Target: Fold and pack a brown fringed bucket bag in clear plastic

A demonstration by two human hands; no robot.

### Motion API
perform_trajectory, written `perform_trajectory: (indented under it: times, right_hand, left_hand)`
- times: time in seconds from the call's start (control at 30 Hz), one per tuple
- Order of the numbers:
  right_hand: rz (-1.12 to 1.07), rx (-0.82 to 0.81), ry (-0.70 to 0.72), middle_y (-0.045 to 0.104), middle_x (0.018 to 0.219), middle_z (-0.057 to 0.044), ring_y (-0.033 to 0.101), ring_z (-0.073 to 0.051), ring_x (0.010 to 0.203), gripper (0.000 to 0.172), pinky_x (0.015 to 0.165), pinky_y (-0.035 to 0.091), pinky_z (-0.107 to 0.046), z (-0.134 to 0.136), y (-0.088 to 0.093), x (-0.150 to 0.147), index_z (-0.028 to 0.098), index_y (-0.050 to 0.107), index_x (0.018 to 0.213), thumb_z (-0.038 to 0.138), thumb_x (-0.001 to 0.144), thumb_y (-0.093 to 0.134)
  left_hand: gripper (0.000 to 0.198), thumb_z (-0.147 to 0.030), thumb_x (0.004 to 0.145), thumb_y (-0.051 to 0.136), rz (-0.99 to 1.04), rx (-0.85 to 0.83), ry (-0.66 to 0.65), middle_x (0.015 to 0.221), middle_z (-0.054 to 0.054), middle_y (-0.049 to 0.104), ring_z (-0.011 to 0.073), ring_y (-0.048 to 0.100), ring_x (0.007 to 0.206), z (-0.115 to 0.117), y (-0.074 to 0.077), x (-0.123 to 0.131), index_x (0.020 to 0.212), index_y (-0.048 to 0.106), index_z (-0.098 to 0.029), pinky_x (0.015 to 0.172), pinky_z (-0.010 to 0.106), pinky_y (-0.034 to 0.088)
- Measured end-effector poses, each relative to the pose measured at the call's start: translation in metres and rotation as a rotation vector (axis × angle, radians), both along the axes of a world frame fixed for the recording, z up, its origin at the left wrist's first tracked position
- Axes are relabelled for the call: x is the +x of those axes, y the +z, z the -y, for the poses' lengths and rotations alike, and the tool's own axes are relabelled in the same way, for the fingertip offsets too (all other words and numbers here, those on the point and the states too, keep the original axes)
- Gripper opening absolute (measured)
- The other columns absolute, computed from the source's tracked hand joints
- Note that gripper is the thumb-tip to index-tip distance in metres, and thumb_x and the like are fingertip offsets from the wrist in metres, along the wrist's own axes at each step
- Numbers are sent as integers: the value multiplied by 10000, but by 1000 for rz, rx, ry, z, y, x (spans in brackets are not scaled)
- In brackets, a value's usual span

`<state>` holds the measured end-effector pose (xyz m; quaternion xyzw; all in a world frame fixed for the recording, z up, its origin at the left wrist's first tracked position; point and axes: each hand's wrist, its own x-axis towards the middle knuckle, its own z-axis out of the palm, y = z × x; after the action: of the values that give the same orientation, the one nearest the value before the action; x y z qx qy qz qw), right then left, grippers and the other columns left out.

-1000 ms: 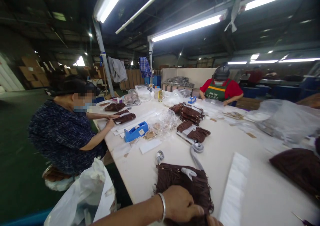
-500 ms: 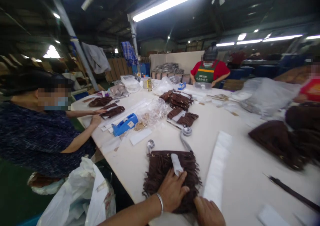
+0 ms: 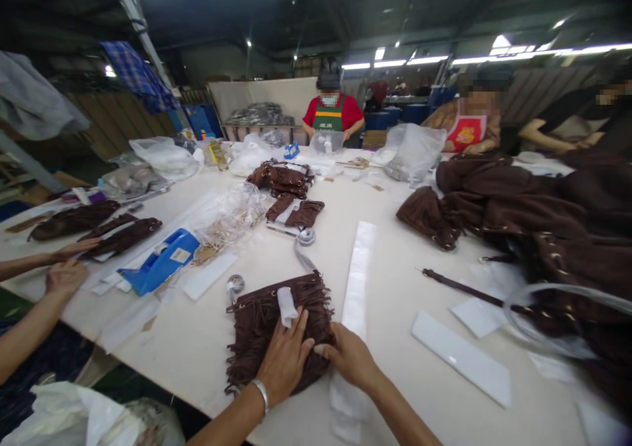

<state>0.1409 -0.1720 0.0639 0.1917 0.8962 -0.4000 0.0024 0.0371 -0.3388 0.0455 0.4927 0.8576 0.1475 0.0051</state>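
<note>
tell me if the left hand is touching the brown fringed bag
Touching. The head view shows the left hand laid flat, palm down, on the front of the brown fringed bag, with no gap visible between them.

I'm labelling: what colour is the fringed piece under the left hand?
Fringed piece: dark brown, clearest in head view.

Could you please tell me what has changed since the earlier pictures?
The left hand, bunched at the near edge of the brown bag a second ago, has opened and moved forward to lie flat on it. The right hand has moved forward to the bag's right edge; its grip is unclear. The view has turned right. The blue tape dispenser and long white strip stayed put.
</note>
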Motion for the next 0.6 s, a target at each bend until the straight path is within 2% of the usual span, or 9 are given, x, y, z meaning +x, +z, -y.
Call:
perform_trajectory:
  times: [0.2,0.33,0.4,0.53,0.6]
  right_hand:
    - [15,-17,22,663,867,-37,586,-194,794,152,688,369,-263,-3,-6,2,187,584,837,335,810,602]
    - [-38,-63,-100,647,804,-21,570,-180,751,142,673,369,-262,1,-8,6,188,560,769,323,797,595]
    - [-55,-159,-177,628,736,-4,562,-174,704,156,645,376,-258,5,-11,5,191,539,727,327,775,598]
    - [-69,-480,-318,549,558,49,536,-148,549,162,548,382,-240,12,-20,0,209,470,678,319,729,577]
    - [-68,-562,-376,504,493,70,506,-139,480,151,502,366,-235,15,-26,-3,219,436,667,296,701,561]
  left_hand:
    - [545,-297,1010,287,-21,-22,28,1558,148,221,263,109,1453,-5,-6,2,1501,144,-108,1153,483,285]
    - [532,-276,1006,286,-41,-8,53,1544,186,241,281,145,1446,-8,-5,3,1490,173,-87,1143,523,284]
    - [526,-271,1002,289,-46,-3,62,1537,199,252,288,175,1441,-9,-4,3,1484,195,-82,1134,536,294]
    - [521,-265,1000,285,-41,-6,63,1514,197,311,278,210,1434,-13,-4,3,1482,204,-85,1129,537,300]
    - [520,-268,997,291,-42,-12,58,1512,183,323,279,224,1430,-14,-3,4,1482,214,-97,1122,537,311]
